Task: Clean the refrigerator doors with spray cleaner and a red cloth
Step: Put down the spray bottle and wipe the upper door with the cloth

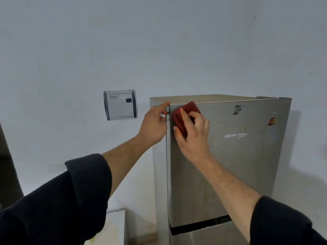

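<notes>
A steel-grey refrigerator stands right of centre, its upper door [238, 165] facing me and the top of the lower door [203, 236] showing below a dark gap. My right hand [192, 131] presses a folded red cloth [184, 114] flat against the upper door's top left corner. My left hand [154, 123] grips the door's left edge near the top, index finger stretched along the top corner. No spray cleaner is in view.
A grey electrical box [120, 104] is mounted on the white wall left of the refrigerator. Two stickers [237, 110] and a brand name mark the upper door. A low white surface [115, 227] sits at bottom left, a dark object at the far left edge.
</notes>
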